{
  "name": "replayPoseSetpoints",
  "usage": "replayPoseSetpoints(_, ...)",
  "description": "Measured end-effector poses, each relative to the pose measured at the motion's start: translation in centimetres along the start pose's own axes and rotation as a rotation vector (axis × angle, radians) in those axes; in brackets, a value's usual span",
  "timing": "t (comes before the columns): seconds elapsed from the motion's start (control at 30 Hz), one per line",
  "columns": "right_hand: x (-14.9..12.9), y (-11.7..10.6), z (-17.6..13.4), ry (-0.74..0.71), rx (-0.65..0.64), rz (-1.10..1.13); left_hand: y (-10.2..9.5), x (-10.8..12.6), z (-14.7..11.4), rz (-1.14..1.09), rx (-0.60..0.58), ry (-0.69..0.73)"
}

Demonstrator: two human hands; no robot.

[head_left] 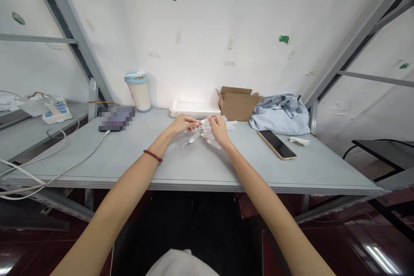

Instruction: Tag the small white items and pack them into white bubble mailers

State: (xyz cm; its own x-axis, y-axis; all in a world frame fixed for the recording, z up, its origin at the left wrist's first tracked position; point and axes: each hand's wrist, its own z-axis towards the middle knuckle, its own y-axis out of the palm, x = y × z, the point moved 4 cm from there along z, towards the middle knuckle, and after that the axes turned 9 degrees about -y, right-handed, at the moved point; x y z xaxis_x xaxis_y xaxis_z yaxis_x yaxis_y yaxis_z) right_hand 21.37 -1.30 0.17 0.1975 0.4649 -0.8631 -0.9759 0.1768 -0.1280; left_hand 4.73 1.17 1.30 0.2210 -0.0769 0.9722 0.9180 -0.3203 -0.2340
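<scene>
Both my hands meet over a small pile of white tags [213, 142] on the grey table. The tags look like narrow strips, and some have thin strings. My left hand [185, 124], with a dark red bead bracelet [153, 155] on its wrist, is closed in a pinch at the pile's left side. From the right, my right hand [220, 129] pinches a white tag [205, 122] between thumb and fingers; the left fingertips touch its near end. One loose tag [194, 138] lies just below the left fingers, its string trailing left. Fine detail between the fingertips is too small to make out.
Behind my hands lie a white flat stack [196, 108] and an open cardboard box [238, 105]. Blue cloth [280, 116], a phone [277, 144] and crumpled tissue [299, 141] are at right. A tumbler [139, 92] and a cabled device [115, 119] stand left on the table [200, 168].
</scene>
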Motion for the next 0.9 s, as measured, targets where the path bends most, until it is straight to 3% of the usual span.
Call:
replayPoseSetpoints(0.53, 0.8, 0.9, -0.2, -0.019, -0.062, 0.105, 0.2, 0.0, 0.0, -0.021, 0.001, -0.003)
replayPoseSetpoints(0.8, -0.5, 0.6, 0.2, 0.037, -0.012, 0.181, -0.1, -0.3, 0.4, -0.067, -0.071, -0.006)
replayPoseSetpoints(0.9, -0.5, 0.4, 0.3, 0.030, 0.005, 0.170, -0.3, 0.0, 0.2, -0.085, -0.044, -0.005)
